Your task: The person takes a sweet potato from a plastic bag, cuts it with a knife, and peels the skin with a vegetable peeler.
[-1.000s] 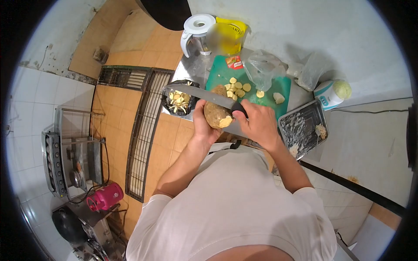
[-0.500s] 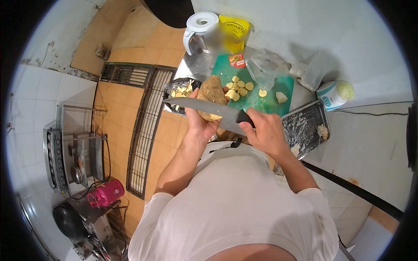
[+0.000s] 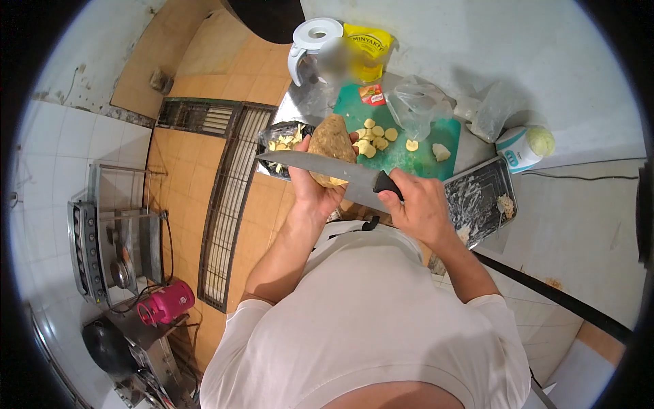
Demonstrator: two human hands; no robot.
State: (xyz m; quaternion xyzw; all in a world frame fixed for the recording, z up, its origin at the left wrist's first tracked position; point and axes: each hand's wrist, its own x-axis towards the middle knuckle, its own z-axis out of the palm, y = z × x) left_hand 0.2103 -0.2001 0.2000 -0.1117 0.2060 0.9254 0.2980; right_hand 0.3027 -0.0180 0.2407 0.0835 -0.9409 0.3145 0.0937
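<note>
In my left hand (image 3: pixel 315 193) sits a large brown-skinned tuber (image 3: pixel 332 140), fingers wrapped round its sides and its lower end pale where the skin is off. My right hand (image 3: pixel 419 204) grips the black handle of a large kitchen knife (image 3: pixel 327 165). The broad blade lies across the front of the tuber, edge position hard to make out, its tip pointing left. Beyond my hands, several pale yellow round pieces (image 3: pixel 379 142) lie on a green cutting board (image 3: pixel 402 160). A black plastic bag (image 3: pixel 266 136) with peelings is left of the tuber.
A white-lidded pitcher (image 3: pixel 318 34) and a yellow pouch (image 3: pixel 370 51) stand at the back. Clear plastic bags (image 3: pixel 415 105) rest on the board's far edge. To the right are a floury metal tray (image 3: pixel 477 204) and a white container (image 3: pixel 514 150). A pink gas cylinder (image 3: pixel 167 302) stands lower left.
The tuber has tilted or risen very slightly in my left hand. My right hand and the knife have shifted a touch to the right; the grips are the same.
</note>
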